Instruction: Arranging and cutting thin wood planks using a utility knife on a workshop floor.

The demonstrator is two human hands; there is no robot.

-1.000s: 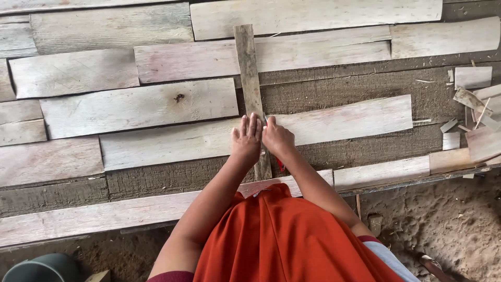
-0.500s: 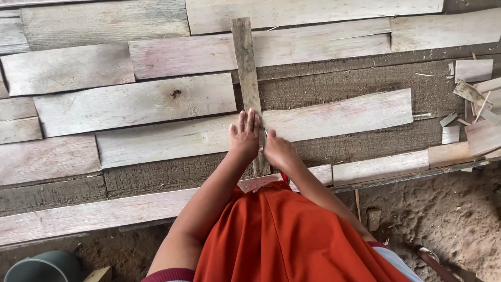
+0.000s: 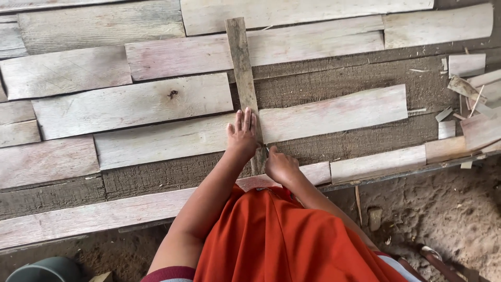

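left hand: your left hand (image 3: 242,133) lies flat and open, fingers spread, palm down on the narrow grey upright wooden strip (image 3: 243,78), holding nothing, just pressing.
right hand: your right hand (image 3: 281,166) is curled closed low on the same strip; something small and dark shows at the fingertips, can't tell what it is or whether you grip it.
strip position: the strip runs vertically across the horizontal slats, top end over the upper rows, lower end hidden between your two hands.
slat left of hand: long pale wooden slat (image 3: 162,141) ends right under your left hand, touching the strip.
slat right of hand: pale pinkish wooden slat (image 3: 334,112) starts just beside the strip on the other side.
above: knotted pale plank (image 3: 133,104) sits one row up; its right end is near the strip.
base: dark rough-grained wooden board (image 3: 339,83) shows bare between the slat rows.
in the way: your orange cloth garment (image 3: 276,240) and both forearms cover the near edge of the board and the strip's bottom end.
right edge: pile of short pale wood offcuts (image 3: 469,99), well apart from your hands.
ground: sandy dirt floor (image 3: 449,209) at lower right.
corner: dark green round container (image 3: 44,269) at bottom left, partly cut off.
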